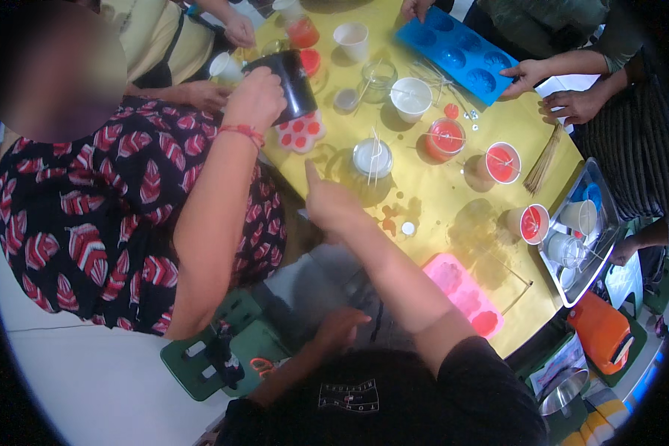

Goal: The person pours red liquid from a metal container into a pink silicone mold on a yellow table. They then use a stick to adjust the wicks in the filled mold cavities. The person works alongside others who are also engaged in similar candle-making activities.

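Observation:
My right hand (334, 206) hovers by the table's near left edge. Its index finger points at a pale pink mould (300, 132) with several red-filled cavities; nothing is held. Lower down, my left hand (340, 329) is in front of my body, away from the table and seemingly holding nothing. Over the mould, a person in a leaf-print top tilts a dark metal pitcher (295, 86). Beyond my right hand stands a jar of whitish wax (372, 158) with sticks across its top. Partly behind my right forearm lies a pink silicone mould (460, 292).
Red-filled jars (445, 139) and paper cups (502, 163) stand on the yellow table cover (423, 195). Another person holds a blue mould (457, 50). A metal tray (557, 281) with cups and jars overhangs the right edge. An orange container (601, 331) stands below.

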